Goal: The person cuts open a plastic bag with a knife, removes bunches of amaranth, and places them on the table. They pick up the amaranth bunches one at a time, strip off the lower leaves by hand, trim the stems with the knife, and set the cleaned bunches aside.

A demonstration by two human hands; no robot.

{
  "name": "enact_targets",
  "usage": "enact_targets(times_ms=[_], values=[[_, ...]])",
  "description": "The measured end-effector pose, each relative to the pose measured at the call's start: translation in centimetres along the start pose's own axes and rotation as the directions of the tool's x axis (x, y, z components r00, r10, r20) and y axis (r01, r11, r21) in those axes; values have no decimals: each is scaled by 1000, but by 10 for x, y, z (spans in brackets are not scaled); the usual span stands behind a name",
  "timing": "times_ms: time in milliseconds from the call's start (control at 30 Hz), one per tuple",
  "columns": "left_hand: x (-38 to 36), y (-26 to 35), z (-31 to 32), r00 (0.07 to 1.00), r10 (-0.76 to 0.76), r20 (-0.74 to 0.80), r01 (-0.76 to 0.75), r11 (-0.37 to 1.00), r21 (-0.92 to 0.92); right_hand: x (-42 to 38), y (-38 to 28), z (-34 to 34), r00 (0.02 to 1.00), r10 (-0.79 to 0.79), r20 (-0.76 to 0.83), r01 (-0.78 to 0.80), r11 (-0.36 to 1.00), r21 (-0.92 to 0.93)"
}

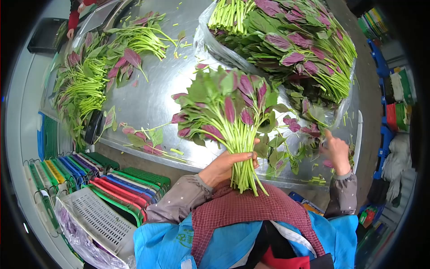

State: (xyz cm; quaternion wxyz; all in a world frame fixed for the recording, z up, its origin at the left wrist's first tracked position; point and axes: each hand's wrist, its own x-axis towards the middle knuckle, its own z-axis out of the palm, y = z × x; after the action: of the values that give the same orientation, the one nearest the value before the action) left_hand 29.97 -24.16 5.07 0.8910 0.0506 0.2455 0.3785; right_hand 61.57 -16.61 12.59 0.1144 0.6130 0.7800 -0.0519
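Over the near edge of the bright steel worktable (156,101), your left hand (230,165) is wrapped round a full bunch of slender pale-green stems with green and purple leaves (242,141), thumb across the front. It is held clear of the metal, leaves away from you, cut ends pointing toward your dark-red checked apron (255,210). Your right hand (337,152) is off to the side, forefinger extended beside the loose purple-and-green leaf sprigs (313,127); whether its fingertips meet on anything, you cannot tell from here. Just beyond lies a large leafy heap (304,54) in a clear plastic sheet (208,47).

The step in hand looks like gathering and tidying this bunch. A next move would seem to call for a steady left grip, firm without bruising the stems, and a light right-hand pinch, with the splayed stem at the lower end drawn in.
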Motion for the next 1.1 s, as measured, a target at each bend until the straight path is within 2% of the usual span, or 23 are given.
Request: enact_targets(times_ms=[33,67,100,167,233,300,333,367,433,467,500,567,600,633,700,767,800,867,900,933,1000,1100], values=[[0,5,3,999,39,-24,-36,993,110,4,-15,-7,998,-64,18,56,959,279],[1,10,4,997,70,-23,-65,985,161,8,-38,-19,997,-73,17,55,858,511],[2,14,8,998,59,-25,-54,984,172,14,-65,-29,997,-78,11,47,700,713],[3,20,15,989,102,-104,-69,957,283,26,-106,-34,959,-238,-155,251,458,853],[7,16,11,982,135,-134,-91,953,289,41,-143,-35,862,-333,-381,496,406,768],[8,11,1,963,192,-192,-98,905,415,55,-166,-29,872,-268,-409,487,398,778],[6,9,5,959,208,-191,-112,901,418,61,-172,-26,879,-207,-430,477,392,787],[5,8,7,958,212,-193,-114,900,420,65,-177,-25,877,-209,-432,480,388,787],[2,4,9,959,204,-195,-76,852,519,70,-182,-21,903,-156,-400,419,520,744],[0,4,14,962,188,-199,-67,866,495,76,-182,-15,914,-183,-361,405,461,790],[-1,3,15,961,192,-199,-71,867,493,80,-182,-7,913,-188,-362,407,461,788],[-2,3,14,961,222,-167,-130,891,434,87,-178,7,964,-138,-227,234,40,971],[-4,4,14,958,229,-173,-136,893,429,82,-173,3,986,-126,-107,107,-9,994],[-4,4,13,960,228,-162,-147,903,403,75,-172,-5,993,-96,-63,55,-92,994],[-4,3,11,961,230,-151,-161,915,371,65,-166,-3,991,-111,-75,75,-2,997],[-2,0,5,956,150,-254,-54,936,348,59,-173,10,924,-187,-335,334,-38,942],[1,-1,6,956,149,-253,-54,936,347,57,-179,2,904,-240,-354,352,-52,934],[6,-3,9,931,342,-130,-254,860,443,55,-183,-4,889,-322,-326,370,84,925],[6,-2,10,931,342,-131,-253,859,444,56,-187,-4,893,-335,-301,363,142,921],[6,-2,11,937,308,-164,-202,862,465,58,-191,-3,893,-334,-301,363,140,921],[4,-2,15,938,269,-217,-136,865,483,61,-197,1,909,-232,-345,408,328,852],[5,-7,13,933,291,-213,-168,874,455,60,-199,6,936,-172,-306,347,309,886]])
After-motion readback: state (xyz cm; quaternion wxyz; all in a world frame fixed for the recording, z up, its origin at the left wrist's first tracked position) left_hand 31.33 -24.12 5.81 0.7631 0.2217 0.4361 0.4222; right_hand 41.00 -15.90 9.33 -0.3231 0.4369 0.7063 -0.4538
